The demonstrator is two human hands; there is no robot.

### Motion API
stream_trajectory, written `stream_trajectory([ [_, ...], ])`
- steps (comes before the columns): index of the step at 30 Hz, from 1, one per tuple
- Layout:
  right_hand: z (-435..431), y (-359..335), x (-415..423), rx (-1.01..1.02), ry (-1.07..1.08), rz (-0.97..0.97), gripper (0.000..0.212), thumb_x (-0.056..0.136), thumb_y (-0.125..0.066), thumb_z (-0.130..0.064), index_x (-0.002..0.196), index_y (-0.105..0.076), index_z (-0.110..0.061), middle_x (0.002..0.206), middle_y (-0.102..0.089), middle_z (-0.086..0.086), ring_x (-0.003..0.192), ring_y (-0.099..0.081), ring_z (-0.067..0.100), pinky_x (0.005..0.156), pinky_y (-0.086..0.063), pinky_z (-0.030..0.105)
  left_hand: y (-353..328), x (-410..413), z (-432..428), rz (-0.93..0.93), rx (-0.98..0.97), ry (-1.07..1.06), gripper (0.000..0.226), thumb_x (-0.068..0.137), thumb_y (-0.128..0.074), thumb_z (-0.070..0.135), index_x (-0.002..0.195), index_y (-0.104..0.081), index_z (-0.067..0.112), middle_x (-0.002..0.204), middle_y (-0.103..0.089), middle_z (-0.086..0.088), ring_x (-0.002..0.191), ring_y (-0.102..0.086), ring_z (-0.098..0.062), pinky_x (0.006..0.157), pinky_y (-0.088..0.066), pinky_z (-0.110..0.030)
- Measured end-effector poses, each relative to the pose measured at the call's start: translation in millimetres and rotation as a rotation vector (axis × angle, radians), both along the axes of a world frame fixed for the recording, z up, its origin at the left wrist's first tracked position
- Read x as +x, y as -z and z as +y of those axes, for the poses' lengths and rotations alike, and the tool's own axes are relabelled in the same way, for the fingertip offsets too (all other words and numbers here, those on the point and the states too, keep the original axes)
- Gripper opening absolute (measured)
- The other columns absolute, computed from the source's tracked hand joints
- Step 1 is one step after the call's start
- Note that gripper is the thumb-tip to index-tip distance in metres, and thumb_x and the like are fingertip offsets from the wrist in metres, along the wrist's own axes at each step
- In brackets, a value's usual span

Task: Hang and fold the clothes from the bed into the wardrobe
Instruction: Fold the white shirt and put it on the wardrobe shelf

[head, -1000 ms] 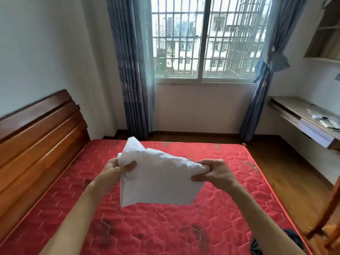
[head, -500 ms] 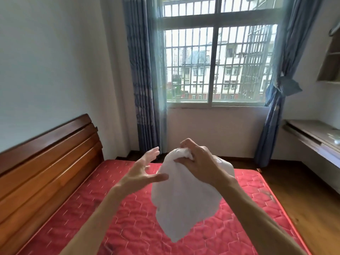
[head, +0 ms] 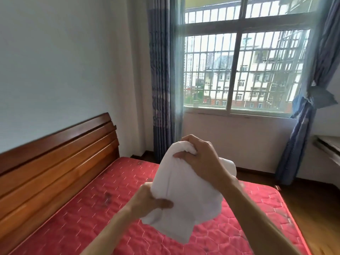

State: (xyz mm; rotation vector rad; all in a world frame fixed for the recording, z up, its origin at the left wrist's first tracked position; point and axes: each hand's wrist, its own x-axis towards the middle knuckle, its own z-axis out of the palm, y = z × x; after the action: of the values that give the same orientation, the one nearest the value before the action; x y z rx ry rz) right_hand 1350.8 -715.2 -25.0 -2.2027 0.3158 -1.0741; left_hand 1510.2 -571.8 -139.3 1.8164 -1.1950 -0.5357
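Left hand (head: pixel 149 201) is nearest, low centre: thumb over, fingers under the lower left part of a white cloth (head: pixel 185 190), pinching it. Right hand (head: pixel 200 159) is higher & a bit further out, fingers curled tight round the bunched top of the same cloth, knuckles up.

Cloth is soft plain white fabric. It's gathered into a rounded hump at the top and smooth down the front w/ one vertical fold line. A loose corner hangs below the left hand. It's held in the air over the bed, not touching it.

Below is a red mattress (head: pixel 82 223), quilted in a stitched hexagon pattern w/ a few dark smudges. Along its left side stands a glossy brown wood headboard (head: pixel 55 159) of horiz. slats, against a pale wall (head: pixel 64 61). Right of the bed is dark wood floor (head: pixel 303 199).

Far end has a big window (head: pixel 239 70) w/ metal bars, apt blocks outside. A blue curtain (head: pixel 160 80) hangs straight at left & a tied-back curtain (head: pixel 301 135) at right. The edge of a pale desk (head: pixel 327 148) shows far right.
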Motion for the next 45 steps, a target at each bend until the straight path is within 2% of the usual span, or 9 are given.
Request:
stream_trajectory([
  [6,31.6,-0.1,53.6,0.254,-0.333,0.219,0.042,0.065,-0.088,-0.04,0.1,-0.068,-0.029,0.09,-0.074,-0.005,0.078,-0.067,0.005,0.073,-0.057,0.027,-21.7,37.0,95.7,-0.043,0.029,-0.232,0.017,0.069,-0.087,0.017,0.081,-0.075,0.013,0.075,-0.075,0.012,0.072,-0.071,-0.008,0.073,-0.059,-0.041],
  [11,79.1,9.3,115.4,0.179,-0.649,0.753,0.04,0.071,-0.085,-0.046,0.105,-0.071,-0.03,0.103,-0.075,-0.009,0.1,-0.07,0.008,0.095,-0.054,0.038,-32.1,83.1,204.8,0.03,0.037,-0.414,0.033,0.077,-0.084,0.017,0.101,-0.063,0.025,0.086,-0.063,0.017,0.075,-0.056,0.005,0.064,-0.045,-0.01],
  [14,132.6,17.3,170.6,0.068,-0.62,0.681,0.029,0.075,-0.082,-0.045,0.095,-0.074,-0.025,0.093,-0.076,-0.007,0.088,-0.072,0.007,0.087,-0.057,0.036,-44.7,102.2,273.4,-0.062,0.092,-0.395,0.035,0.076,-0.081,0.004,0.072,-0.071,0.037,0.069,-0.067,0.015,0.067,-0.06,0.002,0.062,-0.05,-0.019],
  [16,177.0,17.0,207.0,0.032,-0.604,0.606,0.021,0.081,-0.078,-0.041,0.086,-0.072,-0.022,0.082,-0.074,-0.004,0.075,-0.068,0.003,0.078,-0.057,0.031,-43.8,114.0,321.0,-0.097,0.126,-0.442,0.012,0.072,-0.086,0.021,0.078,-0.076,0.023,0.076,-0.073,0.006,0.073,-0.068,-0.009,0.068,-0.056,-0.033],
  [19,256.1,12.0,258.4,-0.065,-0.622,0.511,0.011,0.088,-0.07,-0.03,0.08,-0.069,-0.023,0.073,-0.068,-0.011,0.068,-0.062,0.004,0.068,-0.051,0.026,-34.7,140.9,402.5,-0.104,0.173,-0.486,0.045,0.066,-0.088,0.045,0.093,-0.074,0.012,0.093,-0.075,-0.009,0.089,-0.071,-0.028,0.078,-0.057,-0.051],
  [26,461.9,-0.7,352.4,-0.306,-0.832,0.347,0.041,0.093,-0.064,-0.016,0.06,-0.046,-0.033,0.05,-0.054,-0.021,0.054,-0.05,-0.004,0.056,-0.037,0.012,-33.3,162.3,590.6,0.078,0.234,-0.738,0.053,0.061,-0.095,0.025,0.104,-0.067,0.042,0.102,-0.072,0.024,0.098,-0.066,0.004,0.085,-0.052,-0.015],
  [36,720.9,-0.4,420.5,-0.612,-1.341,0.228,0.033,0.09,-0.066,-0.015,0.063,-0.05,-0.022,0.058,-0.053,-0.009,0.059,-0.05,0.002,0.057,-0.036,0.016,-54.3,158.4,765.2,0.035,-0.282,-1.221,0.035,0.08,-0.083,0.021,0.114,-0.073,0.026,0.111,-0.075,0.006,0.107,-0.07,-0.011,0.095,-0.055,-0.034],
  [42,843.2,9.8,467.5,-0.635,-1.563,0.6,0.043,0.061,-0.078,-0.067,0.09,-0.069,-0.037,0.082,-0.07,-0.022,0.076,-0.064,-0.005,0.074,-0.052,0.02,-32.7,155.8,873.2,0.041,-0.495,-1.555,0.022,0.082,-0.078,0.005,0.099,-0.079,0.02,0.104,-0.077,-0.007,0.1,-0.073,-0.021,0.09,-0.057,-0.037],
  [45,903.7,16.8,492.2,-0.61,-1.752,0.79,0.055,0.059,-0.086,-0.055,0.108,-0.07,-0.033,0.099,-0.075,-0.015,0.09,-0.071,0.006,0.086,-0.058,0.033,-31.7,157.6,926.6,0.076,-0.524,-1.679,0.02,0.081,-0.079,0.006,0.092,-0.08,0.023,0.103,-0.078,-0.004,0.1,-0.073,-0.019,0.09,-0.057,-0.034],
])
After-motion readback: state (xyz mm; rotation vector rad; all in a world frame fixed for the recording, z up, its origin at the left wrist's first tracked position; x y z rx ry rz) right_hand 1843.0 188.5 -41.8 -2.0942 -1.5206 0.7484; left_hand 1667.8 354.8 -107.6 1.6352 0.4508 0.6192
